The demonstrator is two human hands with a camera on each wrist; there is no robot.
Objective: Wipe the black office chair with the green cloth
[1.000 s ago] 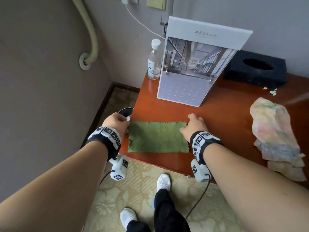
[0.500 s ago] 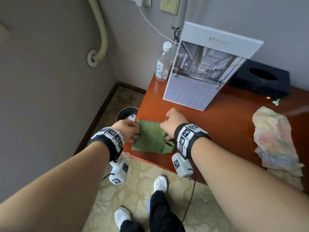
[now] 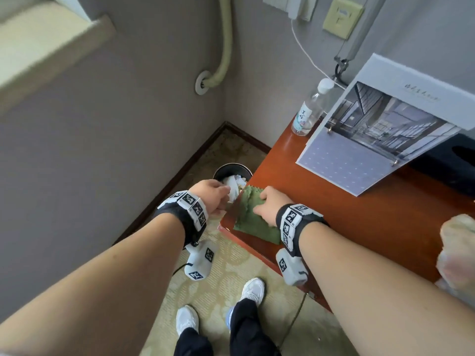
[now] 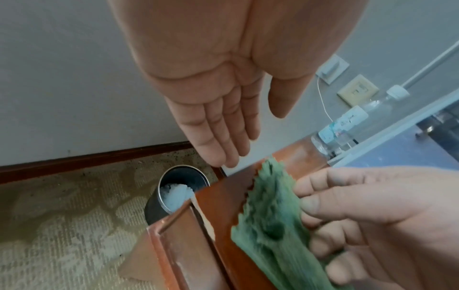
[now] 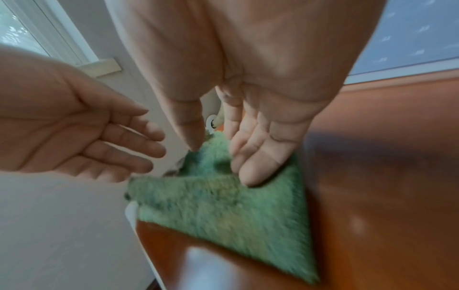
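Note:
The green cloth [image 3: 253,218] lies folded at the left front corner of the reddish wooden desk [image 3: 334,214]. My right hand [image 3: 268,204] rests on it; in the right wrist view its straight fingers [image 5: 255,168] press the cloth [image 5: 223,206] down and the thumb tip touches it. My left hand [image 3: 213,195] hovers just off the desk's left edge, above a bin. It is open with straight fingers [image 4: 223,127] and holds nothing. In the left wrist view the cloth [image 4: 270,225] bunches under the right hand [image 4: 360,212]. No black office chair is in view.
A dark round bin [image 3: 232,173] with white paper stands on the floor by the desk corner. A standing calendar [image 3: 372,140], a water bottle [image 3: 308,111], a black tissue box [image 3: 457,165] and a pale crumpled rag [image 3: 457,253] are on the desk. A wall runs close on the left.
The cloth lay spread flat with a hand at each end. My right hand swept left and folded it toward the corner; my left hand let go and moved off the desk edge.

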